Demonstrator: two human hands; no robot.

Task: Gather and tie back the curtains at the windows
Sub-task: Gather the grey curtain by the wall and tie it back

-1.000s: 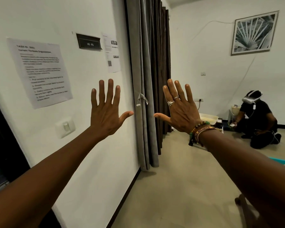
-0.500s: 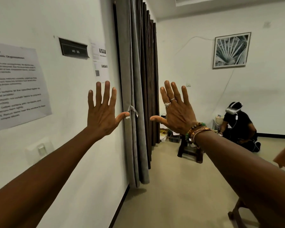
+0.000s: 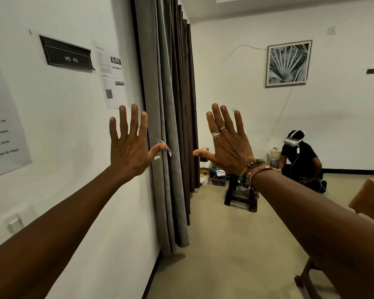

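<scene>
Currently both arms are stretched forward. Left hand (image 3: 130,147): fingers straight and spread, back toward the camera, holding nothing. Its thumb tip overlaps a pale strip (image 3: 168,148) on the grey curtain (image 3: 160,83); I cannot tell if they touch. Right hand (image 3: 229,145): likewise splayed and empty, with rings on two fingers and bracelets (image 3: 253,169) at the wrist. The grey curtain hangs floor-length in bunched folds at the left wall's (image 3: 52,126) edge, with a dark brown curtain (image 3: 187,104) just beyond. On the left wall, "WS 05" sign (image 3: 68,53). Far right, a seated person (image 3: 298,158) wearing a headset, a stool (image 3: 240,195) nearer.
</scene>
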